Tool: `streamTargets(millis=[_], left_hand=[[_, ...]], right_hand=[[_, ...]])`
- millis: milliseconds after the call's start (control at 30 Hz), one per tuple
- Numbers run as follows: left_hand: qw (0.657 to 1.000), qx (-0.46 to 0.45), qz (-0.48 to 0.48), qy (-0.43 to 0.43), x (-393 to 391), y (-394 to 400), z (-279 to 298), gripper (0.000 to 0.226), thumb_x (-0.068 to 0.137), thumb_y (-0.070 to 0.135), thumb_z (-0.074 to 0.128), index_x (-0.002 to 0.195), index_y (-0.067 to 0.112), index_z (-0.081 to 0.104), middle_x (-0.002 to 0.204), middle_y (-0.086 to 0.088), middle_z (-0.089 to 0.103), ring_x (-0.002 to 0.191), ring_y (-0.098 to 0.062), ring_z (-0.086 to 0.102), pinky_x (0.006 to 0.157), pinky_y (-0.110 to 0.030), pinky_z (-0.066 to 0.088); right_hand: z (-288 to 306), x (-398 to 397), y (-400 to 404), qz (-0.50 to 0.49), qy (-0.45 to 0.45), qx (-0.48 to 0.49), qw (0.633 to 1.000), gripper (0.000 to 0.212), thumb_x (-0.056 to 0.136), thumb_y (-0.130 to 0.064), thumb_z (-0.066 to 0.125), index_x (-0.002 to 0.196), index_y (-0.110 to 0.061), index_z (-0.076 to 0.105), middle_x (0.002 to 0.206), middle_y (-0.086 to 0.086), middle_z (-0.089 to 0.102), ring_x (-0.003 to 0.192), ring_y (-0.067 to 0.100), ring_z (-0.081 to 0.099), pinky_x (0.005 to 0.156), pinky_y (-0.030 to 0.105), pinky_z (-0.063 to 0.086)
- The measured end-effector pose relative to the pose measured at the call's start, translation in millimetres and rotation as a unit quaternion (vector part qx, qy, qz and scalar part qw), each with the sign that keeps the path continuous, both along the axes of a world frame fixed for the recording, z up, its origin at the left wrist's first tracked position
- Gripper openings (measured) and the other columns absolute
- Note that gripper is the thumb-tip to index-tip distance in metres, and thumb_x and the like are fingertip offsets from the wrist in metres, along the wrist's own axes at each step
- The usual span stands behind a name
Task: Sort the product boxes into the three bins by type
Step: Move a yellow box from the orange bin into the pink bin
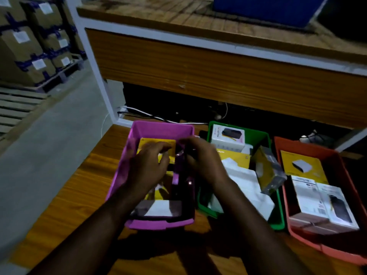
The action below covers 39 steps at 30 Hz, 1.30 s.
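Three bins stand side by side on a low wooden surface: a pink bin (pixel 162 129) on the left, a green bin (pixel 264 135) in the middle, an orange bin (pixel 286 195) on the right. Both my hands are inside the pink bin. My left hand (pixel 149 165) rests with spread fingers on a yellow box (pixel 156 142). My right hand (pixel 202 159) grips a dark box (pixel 181 183) standing on edge along the bin's right wall. The green bin holds white and yellow boxes, with a white box (pixel 228 138) at its far end. The orange bin holds a yellow box (pixel 303 164) and white boxes (pixel 325 203).
A wooden shelf (pixel 218 72) with a white frame overhangs the bins at the back, with cables (pixel 158 117) under it. A blue crate (pixel 266 8) sits on top. Taped cardboard cartons (pixel 29 46) on a pallet stand far left across grey floor (pixel 49 145).
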<state>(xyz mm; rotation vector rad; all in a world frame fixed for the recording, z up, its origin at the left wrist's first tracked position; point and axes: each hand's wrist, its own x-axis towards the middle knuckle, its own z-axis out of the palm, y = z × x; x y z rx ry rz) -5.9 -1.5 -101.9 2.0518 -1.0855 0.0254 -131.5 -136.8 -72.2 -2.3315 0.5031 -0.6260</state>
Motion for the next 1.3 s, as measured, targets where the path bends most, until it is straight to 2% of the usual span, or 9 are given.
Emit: streamTargets(millis=[233, 333, 400, 533, 700, 900, 1000, 1100, 1300], left_hand=[[0.976, -0.079, -0.173, 0.105, -101, -95, 32, 0.023, 0.091, 0.019, 0.060, 0.111, 0.020, 0.071, 0.104, 0.008, 0.074, 0.093, -0.005, 0.070, 0.086, -0.025, 0.055], [0.955, -0.065, -0.274, 0.096, -158, -152, 45, 0.024, 0.090, 0.007, 0.061, 0.112, 0.010, 0.070, 0.098, 0.005, 0.072, 0.087, 0.000, 0.067, 0.081, -0.015, 0.050], [0.937, -0.017, -0.322, 0.133, -194, -195, 46, 0.025, 0.090, 0.005, 0.061, 0.114, 0.007, 0.068, 0.093, 0.006, 0.069, 0.079, 0.008, 0.062, 0.077, -0.014, 0.048], [0.924, 0.134, -0.309, 0.183, -260, -265, 56, 0.039, 0.084, 0.039, 0.066, 0.114, 0.014, 0.065, 0.106, -0.014, 0.073, 0.097, -0.025, 0.070, 0.083, -0.032, 0.056], [0.901, 0.307, -0.209, 0.224, -286, -307, 42, 0.009, 0.093, 0.022, 0.063, 0.090, 0.016, 0.057, 0.082, -0.004, 0.058, 0.066, -0.017, 0.053, 0.054, -0.019, 0.042], [0.878, 0.331, -0.115, 0.325, -280, -316, 29, 0.029, 0.101, 0.034, 0.054, 0.115, 0.010, 0.060, 0.117, -0.014, 0.055, 0.102, -0.030, 0.060, 0.079, -0.033, 0.044], [0.874, 0.223, -0.091, 0.422, -280, -324, 17, 0.040, 0.100, 0.029, 0.057, 0.131, 0.004, 0.058, 0.129, -0.017, 0.061, 0.104, -0.029, 0.063, 0.071, -0.028, 0.047], [0.856, 0.096, -0.087, 0.500, -283, -321, 24, 0.024, 0.098, 0.025, 0.062, 0.114, 0.008, 0.070, 0.098, -0.009, 0.068, 0.066, -0.016, 0.064, 0.052, -0.020, 0.045], [0.826, -0.059, -0.119, 0.547, -261, -302, 59, 0.032, 0.089, 0.041, 0.073, 0.111, 0.018, 0.067, 0.119, 0.004, 0.068, 0.107, -0.009, 0.066, 0.082, -0.043, 0.061]], right_hand=[[34, -179, -66, -0.213, -0.183, 0.188, 0.941, 0.031, 0.095, 0.006, 0.061, 0.094, -0.022, 0.075, 0.089, -0.007, 0.079, 0.085, 0.008, 0.073, 0.078, 0.021, 0.057], [14, -247, -133, -0.339, -0.200, 0.220, 0.893, 0.024, 0.093, 0.001, 0.065, 0.088, -0.021, 0.072, 0.076, -0.006, 0.075, 0.077, 0.015, 0.069, 0.081, 0.032, 0.058], [0, -281, -179, -0.410, -0.116, 0.193, 0.884, 0.009, 0.086, -0.016, 0.070, 0.093, -0.018, 0.075, 0.083, 0.003, 0.076, 0.082, 0.021, 0.068, 0.089, 0.045, 0.059], [-6, -305, -232, -0.374, 0.157, 0.139, 0.903, 0.032, 0.085, -0.021, 0.076, 0.112, -0.003, 0.074, 0.110, 0.024, 0.074, 0.095, 0.032, 0.069, 0.087, 0.041, 0.055], [-22, -276, -272, -0.206, 0.456, 0.173, 0.848, 0.021, 0.069, -0.029, 0.067, 0.068, -0.008, 0.063, 0.075, 0.008, 0.070, 0.068, 0.023, 0.064, 0.076, 0.031, 0.054], [-6, -275, -249, -0.330, 0.198, 0.299, 0.873, 0.022, 0.095, -0.021, 0.068, 0.106, -0.001, 0.071, 0.100, 0.016, 0.070, 0.050, 0.004, 0.068, 0.045, 0.014, 0.049], [-6, -274, -256, -0.382, 0.025, 0.253, 0.889, 0.036, 0.072, -0.041, 0.072, 0.093, -0.012, 0.071, 0.100, 0.011, 0.074, 0.088, 0.028, 0.076, 0.078, 0.036, 0.063], [-7, -276, -266, -0.355, -0.134, 0.336, 0.862, 0.029, 0.066, -0.031, 0.076, 0.089, -0.016, 0.066, 0.086, 0.010, 0.075, 0.079, 0.032, 0.074, 0.076, 0.055, 0.063], [40, -285, -244, -0.246, -0.243, 0.445, 0.826, 0.015, 0.094, -0.006, 0.069, 0.107, -0.012, 0.066, 0.091, 0.011, 0.075, 0.070, 0.024, 0.070, 0.068, 0.037, 0.056]])
